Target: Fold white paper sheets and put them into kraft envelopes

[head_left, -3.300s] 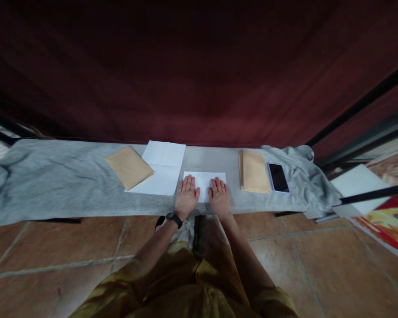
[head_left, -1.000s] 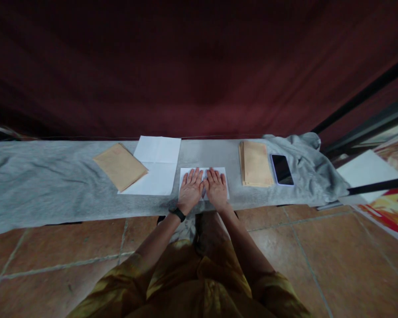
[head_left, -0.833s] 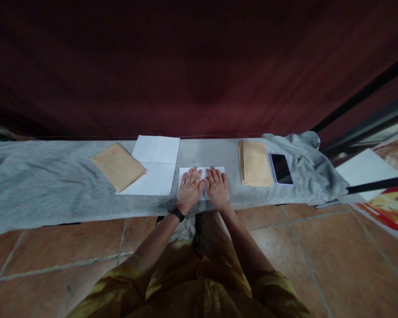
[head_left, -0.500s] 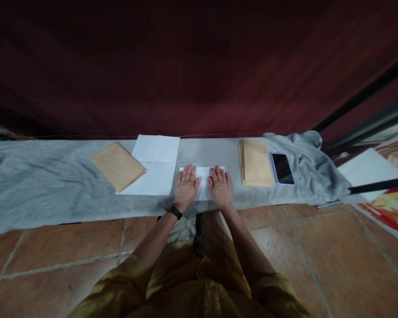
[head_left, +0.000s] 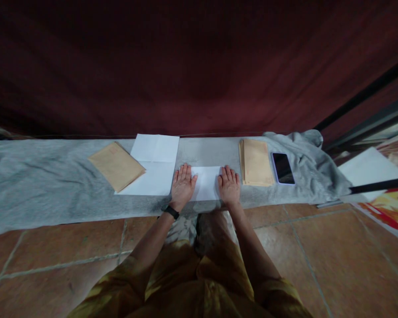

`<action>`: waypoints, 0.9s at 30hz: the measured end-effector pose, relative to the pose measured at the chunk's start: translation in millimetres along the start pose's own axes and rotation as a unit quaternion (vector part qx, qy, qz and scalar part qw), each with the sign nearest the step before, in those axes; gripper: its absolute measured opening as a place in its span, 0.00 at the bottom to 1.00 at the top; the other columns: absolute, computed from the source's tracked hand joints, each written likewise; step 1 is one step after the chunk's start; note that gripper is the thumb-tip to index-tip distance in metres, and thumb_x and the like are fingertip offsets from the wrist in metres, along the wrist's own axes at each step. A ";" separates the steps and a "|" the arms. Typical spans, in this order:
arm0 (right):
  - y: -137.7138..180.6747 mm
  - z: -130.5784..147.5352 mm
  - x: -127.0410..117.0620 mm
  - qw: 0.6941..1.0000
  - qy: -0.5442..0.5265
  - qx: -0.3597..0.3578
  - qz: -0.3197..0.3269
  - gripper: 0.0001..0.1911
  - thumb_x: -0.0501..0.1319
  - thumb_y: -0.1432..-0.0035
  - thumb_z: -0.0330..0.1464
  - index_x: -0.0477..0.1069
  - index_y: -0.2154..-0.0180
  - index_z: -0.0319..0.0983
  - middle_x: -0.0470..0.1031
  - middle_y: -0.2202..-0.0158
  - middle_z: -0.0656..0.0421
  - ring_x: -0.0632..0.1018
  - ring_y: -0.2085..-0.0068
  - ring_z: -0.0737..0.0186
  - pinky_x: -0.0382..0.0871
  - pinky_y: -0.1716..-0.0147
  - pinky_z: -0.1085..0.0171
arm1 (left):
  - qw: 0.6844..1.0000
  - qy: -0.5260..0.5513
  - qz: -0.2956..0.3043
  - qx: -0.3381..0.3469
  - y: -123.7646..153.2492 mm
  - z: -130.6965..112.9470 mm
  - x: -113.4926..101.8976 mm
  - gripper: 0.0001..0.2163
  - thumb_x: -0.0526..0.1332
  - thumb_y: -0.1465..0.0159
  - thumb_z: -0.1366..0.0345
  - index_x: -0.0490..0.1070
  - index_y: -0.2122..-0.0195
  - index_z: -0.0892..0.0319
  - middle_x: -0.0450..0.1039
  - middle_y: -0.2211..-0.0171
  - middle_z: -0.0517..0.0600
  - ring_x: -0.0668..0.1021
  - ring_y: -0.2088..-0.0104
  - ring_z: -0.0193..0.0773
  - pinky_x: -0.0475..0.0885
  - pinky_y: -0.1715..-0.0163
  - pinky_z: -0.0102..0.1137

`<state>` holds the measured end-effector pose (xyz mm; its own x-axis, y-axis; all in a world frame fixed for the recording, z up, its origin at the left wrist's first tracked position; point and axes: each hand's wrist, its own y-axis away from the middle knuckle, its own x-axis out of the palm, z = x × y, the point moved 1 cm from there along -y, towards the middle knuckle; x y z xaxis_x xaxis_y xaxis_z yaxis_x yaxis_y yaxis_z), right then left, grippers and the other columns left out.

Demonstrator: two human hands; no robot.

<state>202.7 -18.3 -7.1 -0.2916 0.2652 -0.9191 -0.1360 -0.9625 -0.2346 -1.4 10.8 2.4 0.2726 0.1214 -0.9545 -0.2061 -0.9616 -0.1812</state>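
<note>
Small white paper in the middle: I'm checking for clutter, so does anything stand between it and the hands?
Nothing visible does. The left hand and right hand lie flat at opposite sides of the small white paper. The larger white sheet lies beyond the left, the brown envelope stack beyond the right.

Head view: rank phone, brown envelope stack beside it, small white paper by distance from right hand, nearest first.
From the right hand:
1. Small white paper: under the hand, extending to its left.
2. Brown envelope stack: just to its right.
3. Phone: farther right, past the stack.
</note>
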 end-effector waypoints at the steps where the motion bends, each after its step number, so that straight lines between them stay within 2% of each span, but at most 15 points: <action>1: 0.1 -0.1 -0.2 1.000 0.000 0.002 0.000 0.26 0.46 0.28 0.38 0.61 0.34 0.37 0.60 0.32 0.51 0.61 0.33 0.50 0.50 0.34 0.47 | 1.000 -0.001 -0.001 -0.001 -0.2 0.3 0.1 0.28 0.40 0.26 0.54 0.52 0.30 0.66 0.53 0.30 0.59 0.55 0.29 0.45 0.50 0.31 0.45; 8: 1.3 0.8 -2.9 1.000 -0.005 0.017 -0.005 0.26 0.46 0.28 0.38 0.60 0.34 0.36 0.60 0.32 0.50 0.61 0.33 0.49 0.50 0.34 0.46 | 1.000 -0.006 0.002 -0.025 -1.5 -0.7 -1.0 0.28 0.40 0.26 0.55 0.54 0.31 0.67 0.53 0.30 0.59 0.55 0.30 0.45 0.51 0.31 0.43; 16: 1.7 2.7 -5.4 1.000 -0.010 0.020 -0.007 0.26 0.45 0.29 0.37 0.61 0.34 0.36 0.61 0.32 0.49 0.61 0.33 0.49 0.50 0.35 0.46 | 0.999 -0.002 -0.015 -0.045 -4.0 -6.8 -3.4 0.28 0.43 0.27 0.57 0.55 0.32 0.69 0.55 0.31 0.61 0.57 0.30 0.49 0.53 0.32 0.47; 22: 0.8 3.5 -7.3 1.000 -0.008 0.024 -0.004 0.26 0.46 0.29 0.36 0.61 0.35 0.35 0.61 0.33 0.49 0.61 0.33 0.49 0.49 0.34 0.45 | 0.998 0.001 0.040 0.046 -5.9 -24.7 -2.3 0.26 0.42 0.26 0.58 0.56 0.32 0.65 0.53 0.30 0.57 0.55 0.29 0.46 0.51 0.31 0.44; 27: -1.3 6.1 -8.9 0.999 -0.008 0.035 -0.008 0.25 0.47 0.30 0.35 0.62 0.36 0.36 0.62 0.33 0.48 0.62 0.34 0.47 0.49 0.35 0.43 | 0.997 -0.009 0.046 0.054 -4.1 -28.5 1.9 0.26 0.42 0.26 0.58 0.55 0.31 0.64 0.51 0.30 0.57 0.53 0.29 0.46 0.50 0.31 0.46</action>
<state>199.7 -19.1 3.3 -0.3046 0.2817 -0.9099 -0.2062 -0.9521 -0.2257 26.7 8.0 8.1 0.2314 0.0397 -0.9721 -0.3303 -0.9366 -0.1168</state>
